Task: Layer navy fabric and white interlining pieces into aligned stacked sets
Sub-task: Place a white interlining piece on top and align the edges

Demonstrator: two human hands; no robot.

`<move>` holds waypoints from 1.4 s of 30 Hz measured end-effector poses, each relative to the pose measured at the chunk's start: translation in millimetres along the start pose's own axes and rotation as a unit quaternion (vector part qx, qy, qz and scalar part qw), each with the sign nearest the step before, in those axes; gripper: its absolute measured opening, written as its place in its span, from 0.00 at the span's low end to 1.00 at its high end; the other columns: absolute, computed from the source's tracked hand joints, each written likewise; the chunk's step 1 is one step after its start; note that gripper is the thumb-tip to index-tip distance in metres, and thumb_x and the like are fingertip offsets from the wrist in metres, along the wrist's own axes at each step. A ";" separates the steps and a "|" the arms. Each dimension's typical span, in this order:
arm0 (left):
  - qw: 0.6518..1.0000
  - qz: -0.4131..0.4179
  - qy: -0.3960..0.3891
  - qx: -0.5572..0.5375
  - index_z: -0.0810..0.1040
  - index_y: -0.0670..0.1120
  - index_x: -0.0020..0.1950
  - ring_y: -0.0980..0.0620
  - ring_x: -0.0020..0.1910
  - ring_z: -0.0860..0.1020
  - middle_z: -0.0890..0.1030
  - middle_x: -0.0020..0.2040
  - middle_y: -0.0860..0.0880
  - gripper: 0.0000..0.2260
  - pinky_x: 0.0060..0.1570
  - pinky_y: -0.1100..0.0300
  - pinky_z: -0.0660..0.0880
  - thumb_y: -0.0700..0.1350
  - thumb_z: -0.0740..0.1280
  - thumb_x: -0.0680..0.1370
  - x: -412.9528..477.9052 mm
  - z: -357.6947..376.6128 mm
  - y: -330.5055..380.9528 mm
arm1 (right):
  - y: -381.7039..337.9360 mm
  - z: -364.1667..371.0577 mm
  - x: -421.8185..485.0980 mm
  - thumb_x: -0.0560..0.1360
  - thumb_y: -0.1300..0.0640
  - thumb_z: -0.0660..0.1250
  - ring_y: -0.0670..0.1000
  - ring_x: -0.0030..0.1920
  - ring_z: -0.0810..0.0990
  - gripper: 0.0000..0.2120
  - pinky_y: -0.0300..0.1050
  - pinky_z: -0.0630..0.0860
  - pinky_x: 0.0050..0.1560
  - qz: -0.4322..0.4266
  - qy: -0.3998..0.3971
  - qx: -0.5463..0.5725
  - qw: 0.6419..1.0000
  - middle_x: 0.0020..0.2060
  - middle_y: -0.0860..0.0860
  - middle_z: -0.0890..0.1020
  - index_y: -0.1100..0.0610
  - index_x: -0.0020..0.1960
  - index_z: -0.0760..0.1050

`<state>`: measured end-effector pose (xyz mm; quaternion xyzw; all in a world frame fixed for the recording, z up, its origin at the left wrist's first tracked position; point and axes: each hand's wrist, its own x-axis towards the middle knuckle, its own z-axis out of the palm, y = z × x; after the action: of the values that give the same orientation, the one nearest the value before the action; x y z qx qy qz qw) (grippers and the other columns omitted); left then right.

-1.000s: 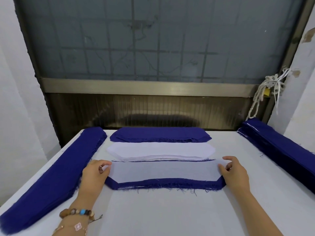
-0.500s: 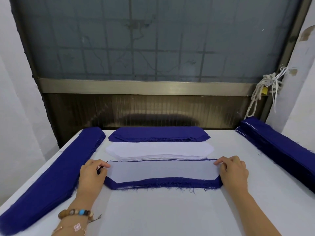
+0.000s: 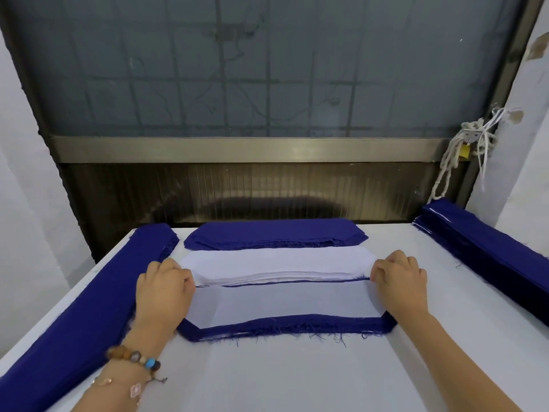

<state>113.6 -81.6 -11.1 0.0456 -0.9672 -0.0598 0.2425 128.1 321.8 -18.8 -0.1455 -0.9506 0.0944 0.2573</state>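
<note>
Far left: a long stack of navy fabric strips (image 3: 74,307) runs along the edge of the white surface (image 3: 282,376).

Left hand (image 3: 163,292): fingers curled, pinching the far-left end of the working set (image 3: 282,325), a navy fabric piece with clipped corners under a white interlining sheet (image 3: 282,301). Navy shows as a broad band at the near edge and only a thin line at the far edge.

Just behind lies the white interlining stack (image 3: 276,263), then a short navy fabric stack (image 3: 273,234).

Right hand (image 3: 398,281): fingers curled, pinching the far-right end of the same navy edge.

Far right: another long navy stack (image 3: 490,248).

Step, as judged: squaring the layers. The next move calls for evening the navy margin, then taking a navy piece from the far stack.
</note>
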 end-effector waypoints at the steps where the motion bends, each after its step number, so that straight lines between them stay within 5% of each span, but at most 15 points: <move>1: 0.999 0.005 0.012 -0.032 0.80 0.53 0.49 0.55 0.47 0.70 0.75 0.51 0.53 0.08 0.47 0.60 0.72 0.45 0.61 0.79 5.3 1.1 4.3 | -4.7 1.8 5.0 0.79 0.59 0.59 0.51 0.48 0.69 0.11 0.45 0.67 0.50 -0.007 0.003 0.020 1.000 0.49 0.50 0.73 0.50 0.44 0.78; 6: 0.981 0.047 0.035 -0.186 0.81 0.50 0.53 0.53 0.50 0.73 0.79 0.53 0.51 0.10 0.50 0.59 0.72 0.38 0.65 0.77 27.8 18.8 44.7 | -48.5 19.9 23.0 0.80 0.58 0.60 0.48 0.55 0.71 0.09 0.42 0.67 0.53 -0.089 -0.051 0.093 0.990 0.54 0.46 0.78 0.47 0.54 0.75; 16: 0.971 0.097 -0.075 -0.205 0.78 0.51 0.60 0.53 0.52 0.75 0.80 0.54 0.52 0.10 0.52 0.60 0.74 0.45 0.61 0.81 56.6 63.9 119.1 | -114.9 57.6 50.1 0.79 0.56 0.64 0.51 0.56 0.76 0.12 0.39 0.71 0.57 -0.100 -0.156 0.137 0.973 0.56 0.53 0.78 0.53 0.62 0.74; 27: 0.973 0.137 -0.043 -0.179 0.74 0.54 0.55 0.54 0.51 0.68 0.73 0.51 0.55 0.06 0.50 0.64 0.68 0.52 0.61 0.81 50.0 71.4 120.2 | -118.0 76.0 45.4 0.80 0.56 0.61 0.51 0.57 0.71 0.07 0.40 0.69 0.53 -0.116 -0.098 0.042 0.987 0.57 0.50 0.74 0.51 0.58 0.71; 36: 0.966 0.168 -0.051 -0.187 0.71 0.54 0.48 0.56 0.56 0.68 0.75 0.51 0.59 0.04 0.54 0.63 0.62 0.53 0.62 0.81 50.1 71.0 120.7 | -116.8 76.7 39.5 0.79 0.58 0.63 0.51 0.60 0.69 0.12 0.42 0.69 0.60 -0.144 -0.096 0.015 0.985 0.61 0.51 0.71 0.53 0.62 0.69; 42: 0.965 0.171 -0.055 -0.192 0.72 0.54 0.57 0.56 0.56 0.70 0.75 0.54 0.57 0.06 0.57 0.62 0.64 0.52 0.62 0.81 51.3 70.9 121.3 | -117.2 76.8 42.2 0.79 0.59 0.64 0.49 0.58 0.71 0.12 0.38 0.70 0.58 -0.140 -0.121 0.073 0.980 0.60 0.51 0.73 0.53 0.62 0.69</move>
<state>27.7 39.0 -32.7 -0.1714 -0.9428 -0.2045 0.1997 26.8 217.3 -34.8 0.0203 -0.9763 0.1436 0.1606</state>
